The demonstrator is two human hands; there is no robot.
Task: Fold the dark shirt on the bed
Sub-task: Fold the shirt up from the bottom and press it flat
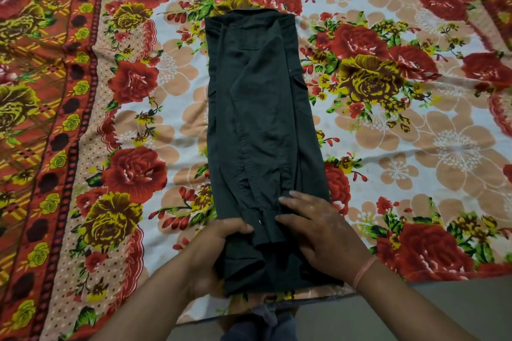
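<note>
Down the middle of the frame, on the bed covered by a floral sheet (388, 147) of red roses, yellow blooms and peach flowers on white, lies the dark green cotton shirt (257, 119), folded into one long narrow strip. Its collar end sits at upper centre and its hem end reaches the bed's near edge at lower centre, right in front of me. Bare sheet stretches wide on both sides: to the left as far as the orange patterned border running down the left of the frame, and to the right out to the frame edge. Beyond the collar there is more open sheet toward the top. At lower right the sheet ends and a plain grey floor (443, 307) shows.

My left hand (210, 252) curls around the strip's lower left edge, fingers tucked under the cloth and thumb on top, gripping it. My right hand (318, 232) lies flat and spread on the lower right part, pressing the layers without closing on them; a thin pink thread band (364, 271) circles that wrist.

The shirt's fabric is creased, with a stitched placket running lengthwise, a cuff lying near my hands, and folded side layers overlapping along the right edge.
</note>
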